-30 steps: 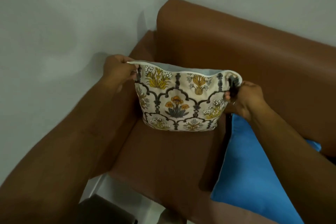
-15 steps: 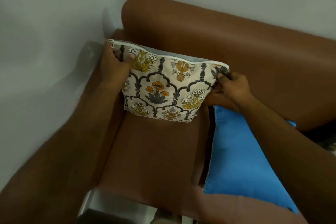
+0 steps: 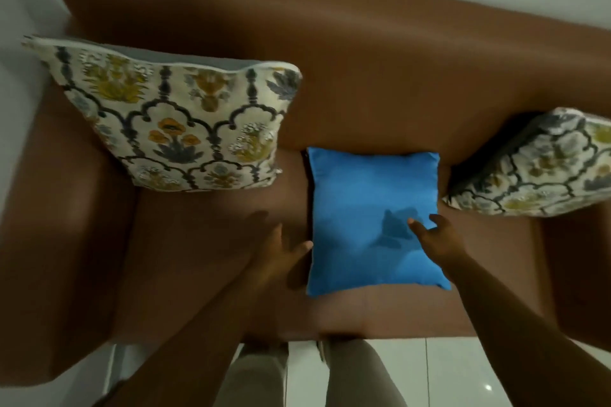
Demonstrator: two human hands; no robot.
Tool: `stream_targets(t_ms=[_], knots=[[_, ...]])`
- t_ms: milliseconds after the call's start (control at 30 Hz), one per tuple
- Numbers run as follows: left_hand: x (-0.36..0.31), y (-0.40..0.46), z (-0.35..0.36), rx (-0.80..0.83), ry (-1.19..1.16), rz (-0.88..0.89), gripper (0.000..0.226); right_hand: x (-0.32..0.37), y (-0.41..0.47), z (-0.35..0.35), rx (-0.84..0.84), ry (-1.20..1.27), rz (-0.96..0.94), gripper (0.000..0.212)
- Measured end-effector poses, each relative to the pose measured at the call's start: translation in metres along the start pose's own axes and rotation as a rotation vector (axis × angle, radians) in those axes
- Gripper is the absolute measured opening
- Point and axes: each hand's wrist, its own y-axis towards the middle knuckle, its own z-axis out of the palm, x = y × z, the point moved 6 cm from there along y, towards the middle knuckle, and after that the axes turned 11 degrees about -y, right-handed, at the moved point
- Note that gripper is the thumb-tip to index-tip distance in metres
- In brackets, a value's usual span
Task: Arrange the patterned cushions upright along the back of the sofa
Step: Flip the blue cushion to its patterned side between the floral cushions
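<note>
A brown sofa (image 3: 380,53) fills the view, its seat running between two arms. The left cushion (image 3: 178,122), patterned with flowers and dark arches, stands upright in the left corner, leaning on the backrest and touching the sofa arm. The right cushion (image 3: 542,165), same pattern, sits at the right end, tilted back against the backrest and partly cut off by the frame edge. Between them a blue pillow (image 3: 373,215) lies flat on the seat, its top edge at the foot of the backrest. White floor tiles (image 3: 463,370) and the person's legs (image 3: 357,373) show below the seat edge.

Half a second ago both hands pinched the left cushion's top corners as it was set in the corner; now it stands free, the view has widened to the whole sofa, and the hands have dropped to the pillow.

The left hand (image 3: 281,248) reaches forward, open, fingers spread, fingertips at the pillow's left edge. The right hand (image 3: 433,235) is open too, fingers loosely curled, hovering over or touching the pillow's right side; contact is unclear. Neither grips anything.
</note>
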Motion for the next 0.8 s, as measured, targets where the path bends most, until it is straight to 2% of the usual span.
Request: stream_targets(t_ms=[133, 200, 267, 333, 367, 400, 467, 533, 600, 667, 800], knots=[[0.005, 0.029, 0.038, 0.079, 0.058, -0.04, 0.088, -0.06, 0.013, -0.004, -0.006, -0.015, 0.083, 0.065], [0.009, 0.04, 0.054, 0.119, 0.078, -0.023, 0.074, -0.089, 0.032, 0.004, 0.006, 0.005, 0.103, 0.072], [0.027, 0.05, 0.074, 0.192, 0.038, -0.054, 0.069, -0.112, 0.052, 0.022, 0.06, 0.065, 0.096, 0.076], [0.057, 0.061, 0.089, 0.214, -0.022, -0.1, 0.076, -0.127, 0.068, 0.047, 0.163, 0.233, 0.069, 0.058], [0.073, 0.062, 0.098, 0.223, -0.095, -0.135, 0.068, -0.132, 0.073, 0.055, 0.195, 0.299, 0.059, 0.055], [0.086, 0.061, 0.107, 0.212, -0.168, -0.17, 0.058, -0.141, 0.08, 0.062, 0.21, 0.323, 0.066, 0.063], [0.089, 0.047, 0.117, 0.071, -0.247, -0.162, 0.051, -0.162, 0.092, 0.065, 0.18, 0.325, 0.08, 0.088], [0.08, 0.028, 0.114, -0.116, -0.306, -0.118, 0.048, -0.175, 0.096, 0.061, 0.164, 0.338, 0.051, 0.094], [0.05, 0.003, 0.109, -0.224, -0.318, -0.1, 0.048, -0.148, 0.068, 0.023, 0.098, 0.33, 0.031, 0.083], [0.014, -0.02, 0.103, -0.271, -0.288, -0.106, 0.045, -0.117, 0.043, -0.019, 0.017, 0.349, -0.01, 0.061], [-0.089, -0.051, 0.071, -0.434, -0.109, 0.072, 0.041, -0.065, 0.026, -0.09, -0.149, 0.424, -0.121, 0.033]])
